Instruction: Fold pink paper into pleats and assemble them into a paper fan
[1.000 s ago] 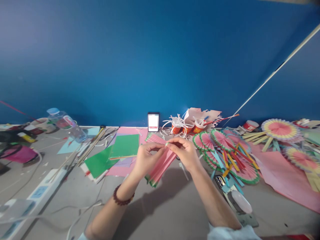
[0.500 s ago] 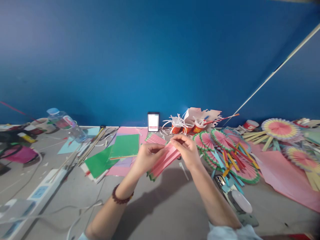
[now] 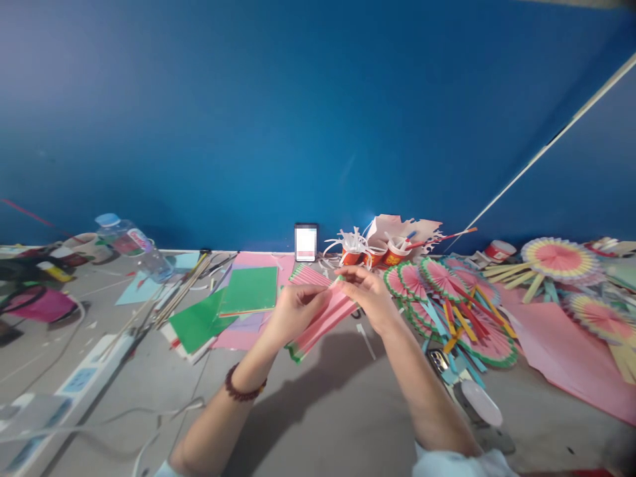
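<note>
A pleated pink paper strip with green edges (image 3: pixel 318 326) is held above the grey table (image 3: pixel 338 411) in front of me. My left hand (image 3: pixel 294 311), with a bead bracelet on its wrist, pinches the pleats from the left. From the right, my right hand (image 3: pixel 365 296) grips the upper end of the same folded paper with thumb and fingers closed. The lower end of the pleats hangs free toward the table.
Green and pink paper sheets (image 3: pixel 233 301) lie to the left, with sticks and a power strip (image 3: pixel 74 387). A water bottle (image 3: pixel 130 244) lies at far left. A phone (image 3: pixel 305 242) leans on the blue wall beside red cups (image 3: pixel 372 254). Finished paper fans (image 3: pixel 447 298) cover the right.
Both hands have shifted slightly up and right while working the pleats; the folded paper is pressed tighter and tilted more.
</note>
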Tool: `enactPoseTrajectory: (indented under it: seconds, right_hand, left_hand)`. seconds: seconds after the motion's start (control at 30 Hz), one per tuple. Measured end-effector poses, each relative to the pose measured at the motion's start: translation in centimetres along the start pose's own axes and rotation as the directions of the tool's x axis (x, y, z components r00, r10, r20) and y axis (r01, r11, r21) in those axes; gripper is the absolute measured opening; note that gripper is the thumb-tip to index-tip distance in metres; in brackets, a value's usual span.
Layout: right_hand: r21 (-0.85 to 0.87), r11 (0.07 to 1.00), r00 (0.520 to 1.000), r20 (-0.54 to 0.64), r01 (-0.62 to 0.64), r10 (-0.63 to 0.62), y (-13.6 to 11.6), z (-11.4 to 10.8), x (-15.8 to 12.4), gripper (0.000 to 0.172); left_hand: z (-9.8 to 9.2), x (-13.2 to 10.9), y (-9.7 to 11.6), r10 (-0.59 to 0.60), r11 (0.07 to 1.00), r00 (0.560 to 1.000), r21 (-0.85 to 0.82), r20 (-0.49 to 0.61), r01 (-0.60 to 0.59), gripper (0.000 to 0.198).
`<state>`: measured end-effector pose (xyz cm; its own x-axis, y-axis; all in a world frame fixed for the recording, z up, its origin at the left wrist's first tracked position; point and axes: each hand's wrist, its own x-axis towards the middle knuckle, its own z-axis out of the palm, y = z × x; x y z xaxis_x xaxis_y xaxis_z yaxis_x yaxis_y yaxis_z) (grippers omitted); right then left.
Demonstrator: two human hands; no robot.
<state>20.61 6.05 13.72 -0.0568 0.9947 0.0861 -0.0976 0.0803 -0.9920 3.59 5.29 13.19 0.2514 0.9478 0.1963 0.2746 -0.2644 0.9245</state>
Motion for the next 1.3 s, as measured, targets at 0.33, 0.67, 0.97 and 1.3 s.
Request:
enactPoseTrajectory:
  seconds: [0.33,0.67,0.97,1.3]
  right_hand:
    - [-0.056,0.998,0.997,-0.068,0.019,-0.023,0.4,-0.3,0.2,0.023]
    - [-0.038,0.999,0.996,-0.092,-0.016,0.013,0.7,-0.2,0.4,0.027]
    - [-0.059,0.998,0.998,-0.066,-0.009,0.006,1.4,-0.3,0.8,0.026]
    - [-0.15,0.988,0.995,0.084,-0.041,0.054,0.6,-0.8,0.9,0.02]
  left_hand:
    - [-0.3,0.2,-0.4,0.018,0.996,0.998,0.086,0.058,-0.023,0.028]
    - [-0.5,0.2,-0.4,0.029,0.989,0.995,0.139,0.093,-0.042,0.037]
    - [-0.1,0.5,-1.0,0.075,0.959,0.992,0.267,0.1,-0.099,0.035]
    - [-0.4,0.1,0.6,0.062,0.976,0.992,0.203,0.112,-0.084,0.035]
